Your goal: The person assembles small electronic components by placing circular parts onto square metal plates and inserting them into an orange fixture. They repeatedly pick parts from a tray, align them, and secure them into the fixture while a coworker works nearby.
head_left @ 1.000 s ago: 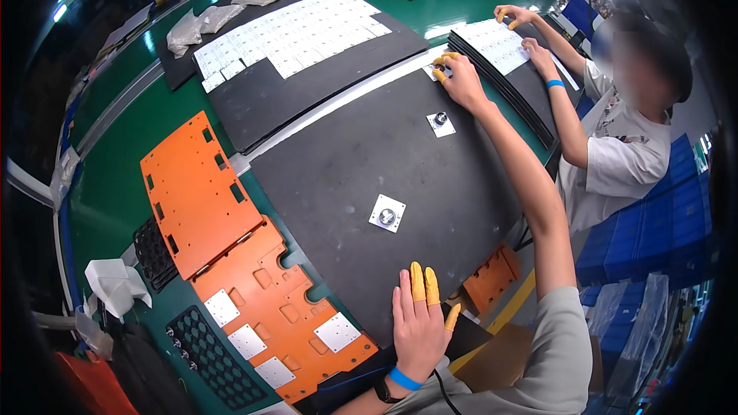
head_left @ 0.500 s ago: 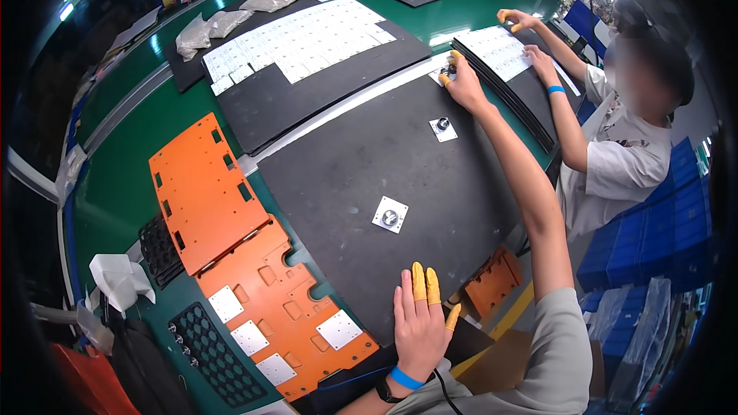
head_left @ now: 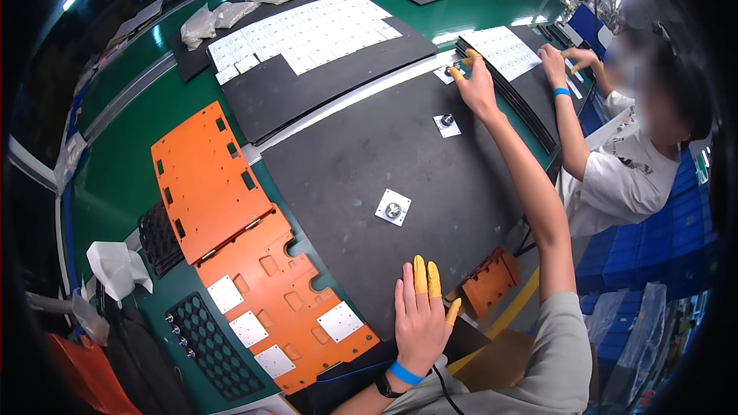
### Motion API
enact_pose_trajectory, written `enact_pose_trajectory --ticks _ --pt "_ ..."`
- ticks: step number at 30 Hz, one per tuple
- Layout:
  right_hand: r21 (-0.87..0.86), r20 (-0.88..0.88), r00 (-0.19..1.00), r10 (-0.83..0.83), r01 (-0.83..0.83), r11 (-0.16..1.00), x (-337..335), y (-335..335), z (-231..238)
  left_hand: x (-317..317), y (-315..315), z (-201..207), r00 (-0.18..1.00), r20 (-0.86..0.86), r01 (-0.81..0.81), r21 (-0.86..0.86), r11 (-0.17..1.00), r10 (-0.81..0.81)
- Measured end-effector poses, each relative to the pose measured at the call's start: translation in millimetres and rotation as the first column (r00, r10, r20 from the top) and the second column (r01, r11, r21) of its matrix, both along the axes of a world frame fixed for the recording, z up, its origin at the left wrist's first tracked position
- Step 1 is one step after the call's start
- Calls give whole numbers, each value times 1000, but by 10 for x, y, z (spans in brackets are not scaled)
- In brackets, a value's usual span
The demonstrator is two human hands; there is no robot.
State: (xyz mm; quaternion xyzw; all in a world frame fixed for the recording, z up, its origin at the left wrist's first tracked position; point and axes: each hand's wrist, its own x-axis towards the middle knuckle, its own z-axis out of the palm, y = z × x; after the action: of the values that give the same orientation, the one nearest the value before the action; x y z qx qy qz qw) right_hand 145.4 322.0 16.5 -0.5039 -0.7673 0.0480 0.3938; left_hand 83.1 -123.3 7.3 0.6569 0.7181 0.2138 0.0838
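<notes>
My left hand [head_left: 420,327] lies flat, fingers stretched out, over the near edge of a black mat [head_left: 346,146]; yellow finger covers sit on some fingertips. My right hand [head_left: 478,86] reaches to the mat's far right corner. Its thumb and fingers are apart, beside a small white square plate [head_left: 442,75] with a dark knob-like fitting partly hidden by the fingers. Two similar plates lie on the mat: one [head_left: 447,126] with a dark fitting, and one [head_left: 393,207] with a round silver fitting in the middle.
Orange panels [head_left: 211,184] lie left, with white plates [head_left: 340,322] on the nearer one. Beside them is a black tray with round holes [head_left: 211,346]. Many white plates [head_left: 307,34] cover a farther black board. A co-worker's hands [head_left: 555,68] are at the stack of black sheets, right.
My right hand has drawn slightly right, its fingers parting from the fitting of the corner plate. My left hand stays flat. The co-worker's farther hand has pulled back from the white sheet.
</notes>
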Motion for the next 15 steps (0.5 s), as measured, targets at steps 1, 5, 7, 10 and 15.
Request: enact_pose_trajectory --ticks 1,5,7,10,15 --pt "-60 24 1000 1 0 998 2 -108 39 2 11 -9 1000 -4 -9 5 1000 9" --pt "-185 178 984 -18 51 981 47 -674 282 -9 1 16 999 -35 -14 -5 1000 13" --pt "-204 368 930 15 66 977 18 -1019 414 -15 -3 37 999 -42 -4 -17 1000 3" --pt "-205 372 924 88 -11 979 46 -1018 171 -16 -7 25 999 -38 -8 -18 1000 7" --pt "-32 387 897 211 -216 976 111 -788 52 -13 -10 -23 1000 30 -10 19 1000 9"
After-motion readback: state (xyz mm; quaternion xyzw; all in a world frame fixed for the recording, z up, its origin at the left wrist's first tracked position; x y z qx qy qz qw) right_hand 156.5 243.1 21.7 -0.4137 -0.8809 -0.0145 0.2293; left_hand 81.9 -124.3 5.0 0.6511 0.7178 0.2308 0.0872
